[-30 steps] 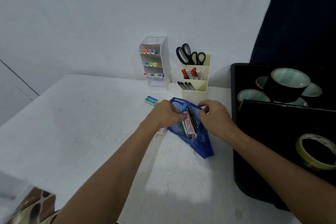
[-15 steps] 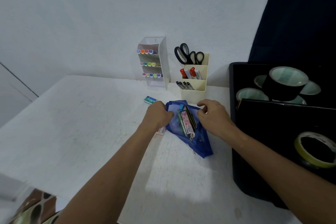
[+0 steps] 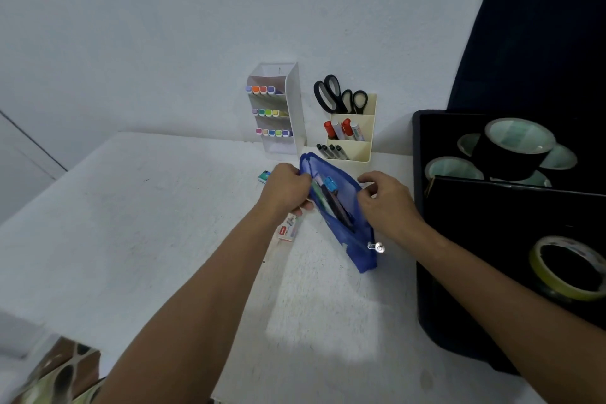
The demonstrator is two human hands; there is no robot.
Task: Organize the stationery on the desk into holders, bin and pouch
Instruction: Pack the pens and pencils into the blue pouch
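White matte counter, speckled. Black bin on the right holds tape rolls. Blue mesh pouch sits mid-counter, tilted, pens visible through the mesh, metal zip pull at the near end. Left hand pinches the pouch's far edge; right hand pinches its right side. Small white box beside it, red label, text unreadable.

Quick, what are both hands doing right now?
Left hand: closed on the far end of the blue mesh zip pouch.
Right hand: fingers pinched at the pouch's top edge, holding it.
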